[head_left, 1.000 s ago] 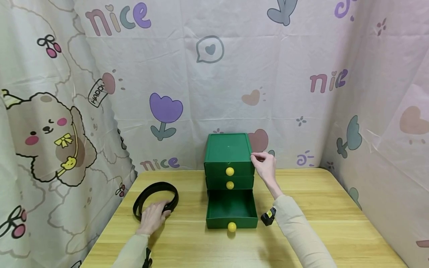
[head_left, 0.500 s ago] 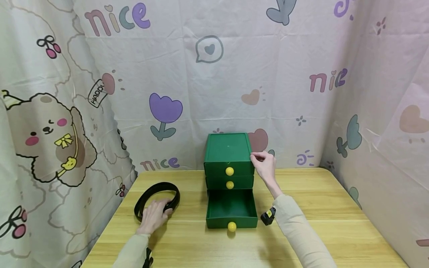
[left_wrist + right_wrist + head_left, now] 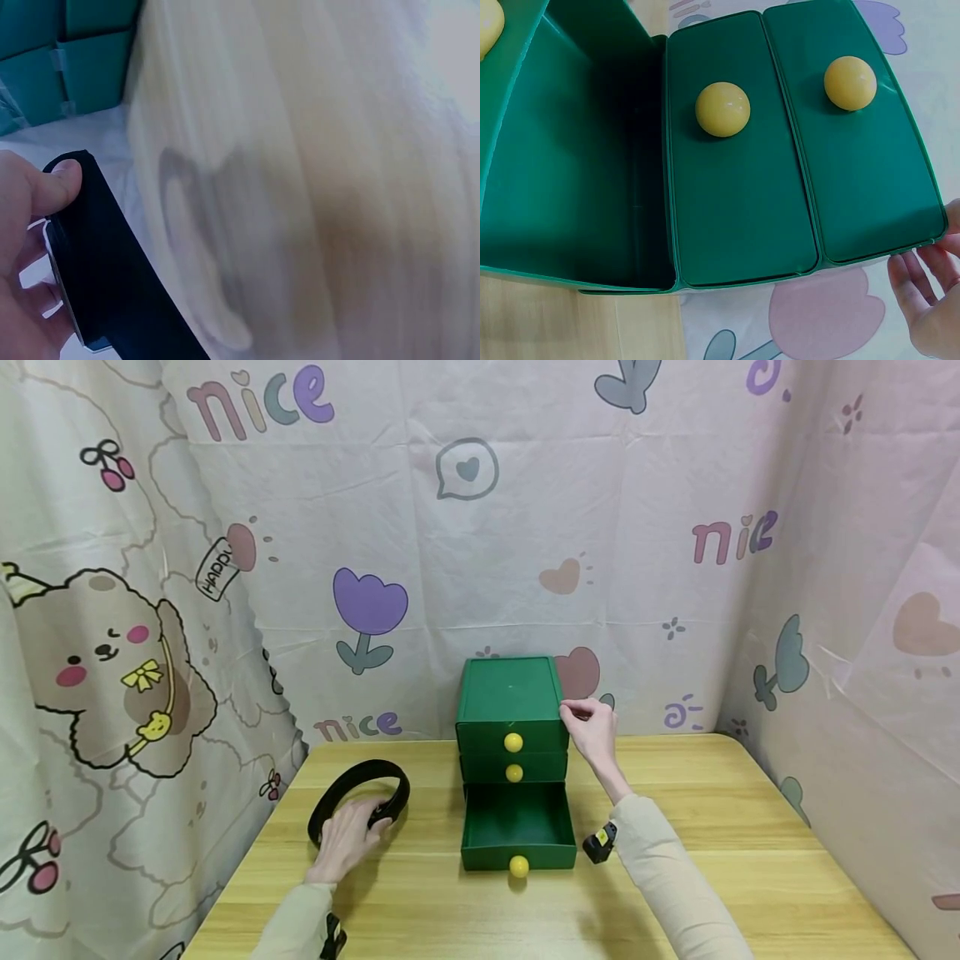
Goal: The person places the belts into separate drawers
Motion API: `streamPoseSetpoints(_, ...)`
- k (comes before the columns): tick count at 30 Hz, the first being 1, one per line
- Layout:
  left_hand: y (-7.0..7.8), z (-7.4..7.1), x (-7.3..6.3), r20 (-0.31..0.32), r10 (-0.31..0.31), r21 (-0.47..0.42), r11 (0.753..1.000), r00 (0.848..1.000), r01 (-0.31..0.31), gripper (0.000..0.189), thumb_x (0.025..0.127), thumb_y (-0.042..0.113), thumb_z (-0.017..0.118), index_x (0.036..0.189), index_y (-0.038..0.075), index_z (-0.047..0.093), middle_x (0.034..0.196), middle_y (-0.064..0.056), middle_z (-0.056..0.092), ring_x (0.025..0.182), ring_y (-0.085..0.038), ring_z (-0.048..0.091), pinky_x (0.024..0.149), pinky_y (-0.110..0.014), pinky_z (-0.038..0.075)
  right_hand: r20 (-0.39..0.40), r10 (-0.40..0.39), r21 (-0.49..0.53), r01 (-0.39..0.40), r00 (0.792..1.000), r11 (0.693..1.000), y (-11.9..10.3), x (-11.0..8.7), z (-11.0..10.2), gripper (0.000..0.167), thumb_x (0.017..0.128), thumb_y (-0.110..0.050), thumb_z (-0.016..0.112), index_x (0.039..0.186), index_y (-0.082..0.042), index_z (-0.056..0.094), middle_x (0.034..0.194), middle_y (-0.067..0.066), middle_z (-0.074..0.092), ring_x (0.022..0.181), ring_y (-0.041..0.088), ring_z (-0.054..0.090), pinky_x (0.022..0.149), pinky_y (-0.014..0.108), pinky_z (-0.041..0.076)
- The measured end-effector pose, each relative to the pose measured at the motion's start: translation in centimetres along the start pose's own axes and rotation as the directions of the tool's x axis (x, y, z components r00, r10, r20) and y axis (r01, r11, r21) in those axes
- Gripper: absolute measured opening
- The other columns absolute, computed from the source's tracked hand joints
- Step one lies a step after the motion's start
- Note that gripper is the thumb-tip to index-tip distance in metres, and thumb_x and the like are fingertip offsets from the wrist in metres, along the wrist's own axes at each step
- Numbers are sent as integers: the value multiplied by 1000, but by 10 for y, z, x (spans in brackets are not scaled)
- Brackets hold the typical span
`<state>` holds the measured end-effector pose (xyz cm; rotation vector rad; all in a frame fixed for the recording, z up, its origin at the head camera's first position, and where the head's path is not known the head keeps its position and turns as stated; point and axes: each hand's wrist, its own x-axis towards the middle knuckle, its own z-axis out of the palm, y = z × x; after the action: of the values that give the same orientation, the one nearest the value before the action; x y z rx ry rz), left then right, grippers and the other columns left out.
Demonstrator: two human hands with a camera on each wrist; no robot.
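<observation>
A black belt (image 3: 318,814), coiled in a loop, is gripped at its near right side by my left hand (image 3: 345,837). In the left wrist view the thumb presses on the black strap (image 3: 109,255), fingers behind it, and a thin metal edge shows. The green drawer cabinet (image 3: 510,689) stands at the table's back. Its bottom drawer (image 3: 487,860) is pulled out with nothing visible inside; the two above are pushed in. My right hand (image 3: 594,731) holds the cabinet's upper right front corner between thumb and fingers, seen too in the right wrist view (image 3: 937,300).
Each drawer has a round yellow knob, such as the bottom one (image 3: 519,867). Under the hands lies a wooden table (image 3: 420,902). A patterned cloth (image 3: 480,568) hangs behind and at both sides. Dark wrist cameras (image 3: 600,842) are strapped on the sleeves.
My left hand has shifted slightly right with the belt, whose loop now stands a little higher and tilts more. My right hand and the cabinet have stayed in place.
</observation>
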<state>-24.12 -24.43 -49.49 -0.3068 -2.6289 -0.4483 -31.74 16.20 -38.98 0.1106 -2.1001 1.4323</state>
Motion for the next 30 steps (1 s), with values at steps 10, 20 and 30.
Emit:
streamPoseSetpoints(10, 19, -14, 8, 17, 55, -14, 998, 998, -55, 29, 83, 24, 82, 110, 18, 75, 102, -6, 77, 83, -26, 70, 52, -34, 46, -7, 3, 5, -3, 1000, 1000, 1, 0, 1, 17, 90, -10, 71, 101, -2, 80, 98, 17, 76, 90, 32, 73, 67, 6, 48)
streamPoseSetpoints(20, 39, -35, 14, 89, 111, -47, 993, 990, -107, 29, 83, 30, 82, 111, 27, 76, 102, 4, 78, 78, -15, 67, 48, -21, 35, 8, 15, 3, -15, 1000, 1000, 0, 0, 0, 19, 91, -13, 70, 104, -2, 80, 100, 18, 75, 93, 33, 73, 68, 6, 48)
streamPoseSetpoints(30, 51, -58, 18, 193, 231, -94, 972, 954, -217, 26, 86, 34, 78, 111, 28, 75, 107, 6, 77, 91, -18, 70, 60, -19, 39, 4, 10, 9, -10, 1000, 1000, 1, 0, 1, 18, 91, -11, 71, 104, -2, 80, 100, 18, 75, 92, 33, 72, 68, 6, 48)
